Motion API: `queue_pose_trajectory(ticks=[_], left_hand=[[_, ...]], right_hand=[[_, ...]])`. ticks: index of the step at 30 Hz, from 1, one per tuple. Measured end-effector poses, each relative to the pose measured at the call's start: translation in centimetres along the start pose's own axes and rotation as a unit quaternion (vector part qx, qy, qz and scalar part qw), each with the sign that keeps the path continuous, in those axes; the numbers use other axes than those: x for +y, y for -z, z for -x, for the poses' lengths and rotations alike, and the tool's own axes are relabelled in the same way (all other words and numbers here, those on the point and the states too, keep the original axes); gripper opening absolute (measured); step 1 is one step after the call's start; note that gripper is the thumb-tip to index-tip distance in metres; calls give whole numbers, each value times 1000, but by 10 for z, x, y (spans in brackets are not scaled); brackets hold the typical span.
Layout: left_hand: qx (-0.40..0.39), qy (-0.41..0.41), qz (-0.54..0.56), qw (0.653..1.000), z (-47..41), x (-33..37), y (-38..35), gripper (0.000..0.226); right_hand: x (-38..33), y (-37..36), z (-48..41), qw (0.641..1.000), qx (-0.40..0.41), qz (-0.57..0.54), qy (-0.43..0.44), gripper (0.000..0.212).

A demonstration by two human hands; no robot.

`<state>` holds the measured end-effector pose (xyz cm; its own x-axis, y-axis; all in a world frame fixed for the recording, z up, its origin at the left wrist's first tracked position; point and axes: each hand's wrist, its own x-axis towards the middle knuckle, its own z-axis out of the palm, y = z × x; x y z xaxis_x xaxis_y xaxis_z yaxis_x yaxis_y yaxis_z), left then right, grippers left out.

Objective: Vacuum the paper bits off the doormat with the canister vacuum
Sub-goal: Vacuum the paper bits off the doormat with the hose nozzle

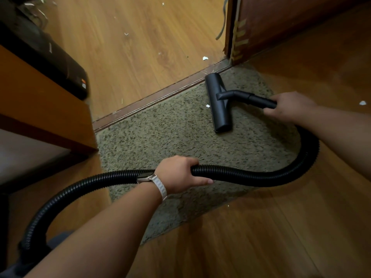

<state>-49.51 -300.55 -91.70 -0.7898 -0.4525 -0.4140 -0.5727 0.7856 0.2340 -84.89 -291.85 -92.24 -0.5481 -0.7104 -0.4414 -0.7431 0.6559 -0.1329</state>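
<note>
A grey-green shaggy doormat point(160, 141) lies on the wood floor along a door threshold. The black floor nozzle point(219, 103) rests flat on the mat's far end. One white paper bit point(207, 106) lies on the mat just left of the nozzle. My right hand point(289, 106) is closed around the black wand point(259, 100) behind the nozzle. My left hand point(180, 173), with a white watch on its wrist, grips the black ribbed hose point(261, 177), which loops from the wand across the mat down to the bottom left. The canister itself is hidden.
More paper bits lie on the floor beyond the threshold point(160, 95), such as one point(204, 58), and one to the right point(362, 102). A wooden cabinet point(40, 109) stands at left with a black object point(60, 63) behind it. A wooden door point(281, 25) is at upper right.
</note>
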Motion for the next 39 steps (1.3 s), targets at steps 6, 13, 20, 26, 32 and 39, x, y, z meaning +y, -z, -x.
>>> queue_pose_trajectory(ticks=[6,13,20,26,32,39], left_hand=[[0,3,-1,1000,3,-4,0,62],[-23,1,1,1000,5,-6,-2,59],[-23,-5,-11,1000,5,-4,-3,61],[-25,-1,-8,1000,5,-5,-3,63],[-18,4,3,1000,1,-3,-4,62],[-11,6,11,1000,-3,0,-6,62]], right_hand=[[-36,5,-4,999,6,28,44,33],[-64,3,0,994,3,63,94,21],[-78,-2,4,977,4,122,175,17],[-72,2,5,980,11,113,165,14],[-39,7,4,991,4,82,101,23],[-7,10,4,997,-6,59,44,36]])
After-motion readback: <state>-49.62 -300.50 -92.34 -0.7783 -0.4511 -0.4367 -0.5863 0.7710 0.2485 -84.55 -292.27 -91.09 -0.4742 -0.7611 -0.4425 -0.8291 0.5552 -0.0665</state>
